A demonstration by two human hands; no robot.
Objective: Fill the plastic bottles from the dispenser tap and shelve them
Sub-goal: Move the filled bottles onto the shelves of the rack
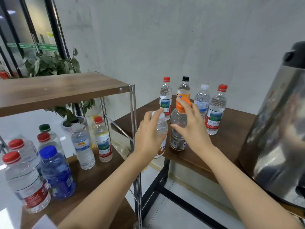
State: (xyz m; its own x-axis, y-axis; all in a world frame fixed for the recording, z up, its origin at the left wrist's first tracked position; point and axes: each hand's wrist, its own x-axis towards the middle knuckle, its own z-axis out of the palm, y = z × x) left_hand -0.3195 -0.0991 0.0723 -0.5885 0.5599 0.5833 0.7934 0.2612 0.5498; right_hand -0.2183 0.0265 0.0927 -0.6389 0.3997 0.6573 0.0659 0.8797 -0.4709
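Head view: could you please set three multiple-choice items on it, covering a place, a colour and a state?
1. Where does the blue-capped bottle stand? A) top board B) lower shelf C) table
2. What colour is the cap under the right hand? A) orange B) green C) blue
3. What is the left hand doing? A) hanging idle B) pressing a tap C) gripping the white-capped bottle

Key: 1 B, it stands low on the left, on that shelf; 2 A, the fingers lie over an orange cap; 3 C, its fingers curl round that bottle's neck.
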